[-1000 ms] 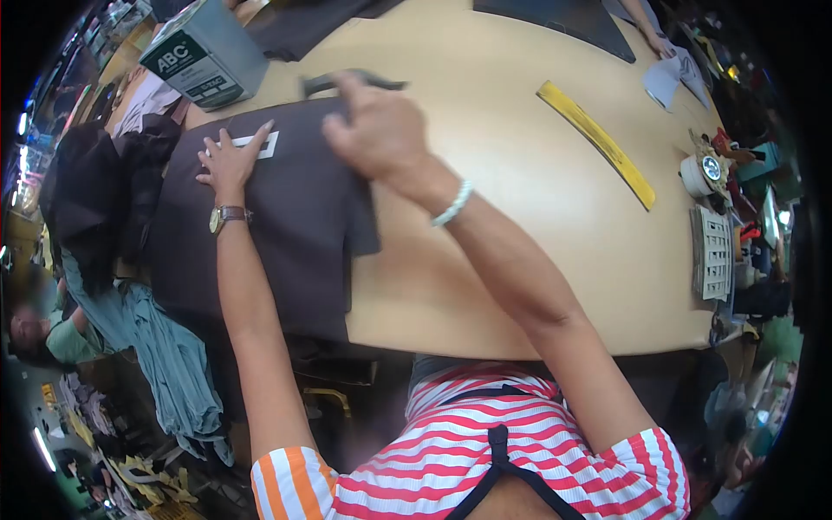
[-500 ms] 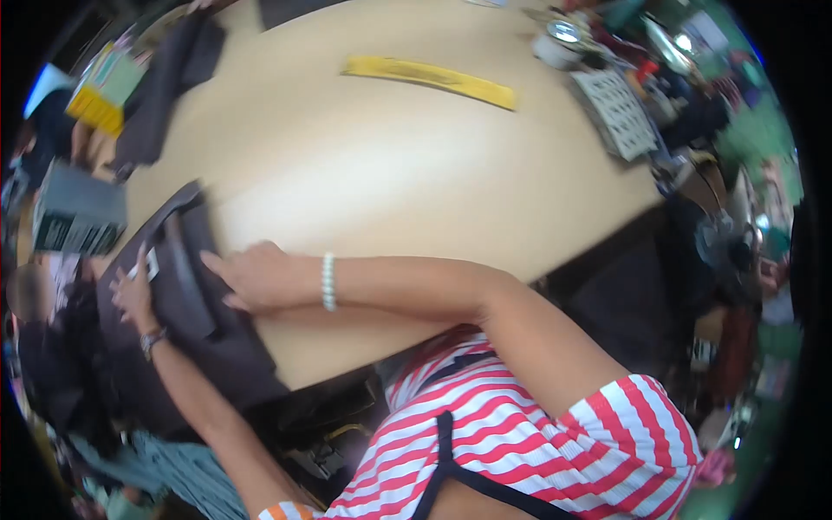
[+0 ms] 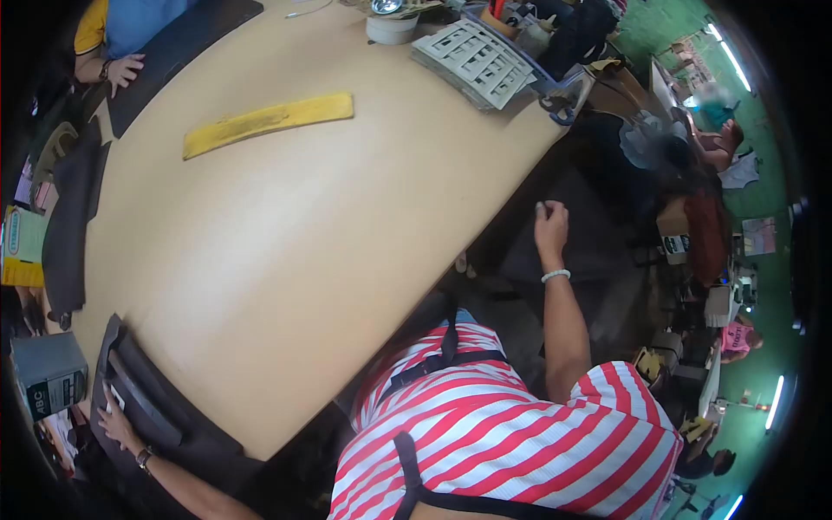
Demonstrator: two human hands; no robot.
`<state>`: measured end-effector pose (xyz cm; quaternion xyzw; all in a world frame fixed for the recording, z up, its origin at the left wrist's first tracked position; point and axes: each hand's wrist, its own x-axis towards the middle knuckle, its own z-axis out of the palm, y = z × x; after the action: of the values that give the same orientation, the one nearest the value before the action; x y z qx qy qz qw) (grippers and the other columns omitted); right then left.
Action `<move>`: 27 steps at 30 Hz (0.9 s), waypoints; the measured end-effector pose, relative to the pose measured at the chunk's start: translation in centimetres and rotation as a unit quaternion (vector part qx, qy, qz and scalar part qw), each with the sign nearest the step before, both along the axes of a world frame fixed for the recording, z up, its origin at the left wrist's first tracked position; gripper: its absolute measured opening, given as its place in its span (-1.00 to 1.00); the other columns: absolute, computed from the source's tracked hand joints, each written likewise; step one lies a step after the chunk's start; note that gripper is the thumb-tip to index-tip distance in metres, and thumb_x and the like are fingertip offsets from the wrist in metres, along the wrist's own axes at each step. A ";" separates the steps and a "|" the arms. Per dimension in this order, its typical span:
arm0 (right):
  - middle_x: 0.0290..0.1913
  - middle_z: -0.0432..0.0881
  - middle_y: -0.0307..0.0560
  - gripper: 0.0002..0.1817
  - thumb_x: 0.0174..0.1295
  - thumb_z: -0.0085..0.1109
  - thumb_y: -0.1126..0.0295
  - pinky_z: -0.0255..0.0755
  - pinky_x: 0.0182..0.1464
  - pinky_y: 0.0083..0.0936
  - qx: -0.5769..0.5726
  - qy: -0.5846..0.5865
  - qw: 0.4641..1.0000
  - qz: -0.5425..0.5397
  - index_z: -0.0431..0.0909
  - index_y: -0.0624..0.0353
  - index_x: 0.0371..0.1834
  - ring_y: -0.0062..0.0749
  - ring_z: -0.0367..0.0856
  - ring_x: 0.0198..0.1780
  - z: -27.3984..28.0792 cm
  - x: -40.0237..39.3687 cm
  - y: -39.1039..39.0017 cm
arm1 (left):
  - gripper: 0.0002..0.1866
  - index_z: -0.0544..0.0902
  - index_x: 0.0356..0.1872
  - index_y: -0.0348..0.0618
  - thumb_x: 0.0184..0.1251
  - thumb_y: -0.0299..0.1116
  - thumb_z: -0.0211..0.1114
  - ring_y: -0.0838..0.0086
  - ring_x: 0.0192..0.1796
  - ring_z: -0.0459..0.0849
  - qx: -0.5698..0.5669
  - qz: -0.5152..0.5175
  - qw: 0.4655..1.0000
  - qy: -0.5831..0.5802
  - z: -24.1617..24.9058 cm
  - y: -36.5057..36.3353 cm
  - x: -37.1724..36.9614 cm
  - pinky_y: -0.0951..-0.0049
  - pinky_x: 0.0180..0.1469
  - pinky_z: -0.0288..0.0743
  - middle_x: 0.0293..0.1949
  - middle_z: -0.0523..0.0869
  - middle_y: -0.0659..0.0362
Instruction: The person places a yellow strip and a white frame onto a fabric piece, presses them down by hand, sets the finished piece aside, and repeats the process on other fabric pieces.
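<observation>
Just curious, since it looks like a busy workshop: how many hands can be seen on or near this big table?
3. The wearer's left hand rests on the dark fabric at the table's near-left edge; the right hand reaches past the table's right side; another person's hand lies at the far-left corner. More may be hidden.

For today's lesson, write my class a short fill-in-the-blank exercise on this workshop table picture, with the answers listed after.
1. The left hand rests on a stack of dark ______ pieces at the table's edge.
2. The long curved ruler lying on the table is ______ in colour.
3. The right hand, reaching out beyond the table's edge, wears a white ______ on its wrist.
4. The grey box near the left hand bears the letters ______.

Missing words: fabric; yellow; bracelet; ABC
</observation>
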<state>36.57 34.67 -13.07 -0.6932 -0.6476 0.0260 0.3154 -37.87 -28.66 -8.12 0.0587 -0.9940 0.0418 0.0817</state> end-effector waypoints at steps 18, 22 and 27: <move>0.49 0.02 0.12 0.01 -0.09 0.38 0.33 -0.20 0.39 0.34 -0.117 -0.251 0.944 0.181 0.03 0.20 0.48 0.10 -0.12 0.53 -4.8 -3.1 -9.6 | 0.05 0.17 0.48 0.17 0.03 0.63 -0.19 -0.20 0.47 0.05 0.077 0.026 0.997 0.015 1.0 0.8 0.7 -0.53 0.30 -0.21 0.50 0.09 -0.07; 0.51 -0.03 0.14 -0.05 0.06 0.32 0.18 -0.24 0.39 0.35 -0.112 -0.223 0.959 0.132 0.01 0.18 0.49 0.10 -0.16 0.54 -3.8 -4.0 -8.4 | 0.07 0.17 0.48 0.17 0.00 0.64 -0.16 -0.19 0.48 0.03 0.072 0.007 0.997 0.002 0.7 -0.3 -0.1 -0.59 0.27 -0.25 0.50 0.07 -0.05; 0.51 -0.01 0.16 -0.12 0.23 0.15 -0.05 -0.20 0.37 0.35 -0.105 -0.202 0.969 0.092 0.03 0.19 0.48 0.10 -0.14 0.54 -3.4 -3.4 -5.6 | 0.10 0.17 0.48 0.17 -0.04 0.66 -0.14 -0.18 0.48 0.03 0.067 0.011 0.998 -0.009 1.1 0.4 -0.1 -0.60 0.27 -0.26 0.50 0.08 -0.03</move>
<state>33.18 29.10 -16.44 -0.6507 -0.7526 -0.0174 0.0996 -37.92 -28.21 -6.97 0.0750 -0.9946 -0.0238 0.0676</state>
